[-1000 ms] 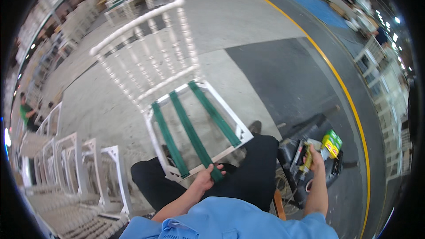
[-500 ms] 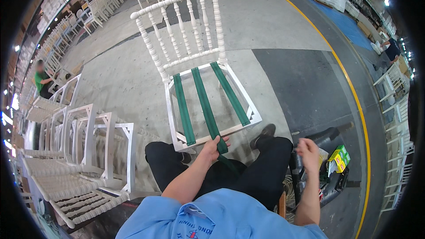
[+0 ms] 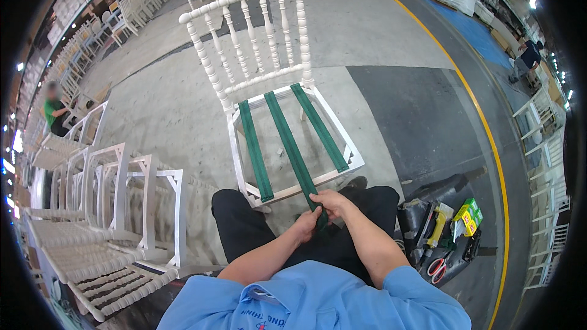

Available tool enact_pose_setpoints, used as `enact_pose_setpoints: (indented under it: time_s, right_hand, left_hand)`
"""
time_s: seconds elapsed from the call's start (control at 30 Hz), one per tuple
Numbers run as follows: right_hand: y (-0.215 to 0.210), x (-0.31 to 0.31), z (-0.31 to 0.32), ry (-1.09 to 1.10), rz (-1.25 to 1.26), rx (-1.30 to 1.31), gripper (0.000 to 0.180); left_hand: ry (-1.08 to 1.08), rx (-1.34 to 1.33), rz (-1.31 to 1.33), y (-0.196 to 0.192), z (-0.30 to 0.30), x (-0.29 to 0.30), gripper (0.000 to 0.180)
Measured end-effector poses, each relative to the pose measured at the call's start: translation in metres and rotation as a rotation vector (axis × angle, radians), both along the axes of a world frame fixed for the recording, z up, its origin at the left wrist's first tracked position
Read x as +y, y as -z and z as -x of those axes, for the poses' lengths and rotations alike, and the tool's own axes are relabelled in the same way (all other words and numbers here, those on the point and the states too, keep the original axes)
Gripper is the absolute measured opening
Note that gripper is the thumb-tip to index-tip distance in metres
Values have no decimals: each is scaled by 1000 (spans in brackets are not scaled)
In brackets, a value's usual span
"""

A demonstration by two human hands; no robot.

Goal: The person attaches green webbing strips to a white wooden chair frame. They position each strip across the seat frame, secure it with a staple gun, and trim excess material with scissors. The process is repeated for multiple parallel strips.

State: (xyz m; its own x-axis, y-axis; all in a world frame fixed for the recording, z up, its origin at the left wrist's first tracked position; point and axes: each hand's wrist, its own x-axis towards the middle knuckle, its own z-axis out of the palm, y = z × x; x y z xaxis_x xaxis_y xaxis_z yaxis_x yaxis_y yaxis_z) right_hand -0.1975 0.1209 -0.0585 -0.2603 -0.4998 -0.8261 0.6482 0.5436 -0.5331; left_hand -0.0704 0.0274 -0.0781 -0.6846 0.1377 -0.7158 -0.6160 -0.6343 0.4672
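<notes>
Before me stands a white wooden chair (image 3: 241, 1) with a turned-spindle back and an open seat frame. Three green webbing straps cross the seat from back to front. The middle strap (image 3: 286, 137) runs over the front rail and down into my hands, just in front of the rail. My left hand (image 3: 306, 226) is closed round the strap's lower part. Pressed beside it, a little higher, my right hand (image 3: 331, 204) also grips the strap. The outer straps, the left strap (image 3: 254, 153) and the right strap (image 3: 319, 128), lie across the frame. The middle strap's loose end is partly hidden below my hands.
White chair frames (image 3: 150, 208) lie stacked at my left. On the right floor, a black bag (image 3: 422, 192) bears red-handled scissors (image 3: 436, 270), a yellow-handled tool (image 3: 439, 226) and a yellow-green box (image 3: 468, 217). One person (image 3: 54, 110) sits far left; another (image 3: 529, 59) bends far right.
My right hand has come from beside the bag on the right to the middle strap and grips it. My left hand has moved slightly down and right. The strap end now hangs straighter.
</notes>
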Motion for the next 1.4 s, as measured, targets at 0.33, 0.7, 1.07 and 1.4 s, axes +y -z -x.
enact_pose_setpoints:
  time_s: [0.33, 0.7, 1.07, 1.4]
  right_hand:
    - [27, 17, -5, -45, -47, 420, 30]
    - [11, 40, -25, -261, -142, 656, 40]
    - [16, 35, -27, -489, -337, 695, 35]
    - [115, -3, 29, -592, -413, 789, 37]
  left_hand:
    - [413, 260, 1194, -27, 7, -26, 33]
    - [363, 510, 1873, -16, 52, -75, 58]
    - [718, 303, 1662, -28, 70, -87, 79]
    - [824, 261, 1637, -35, 83, -84, 72]
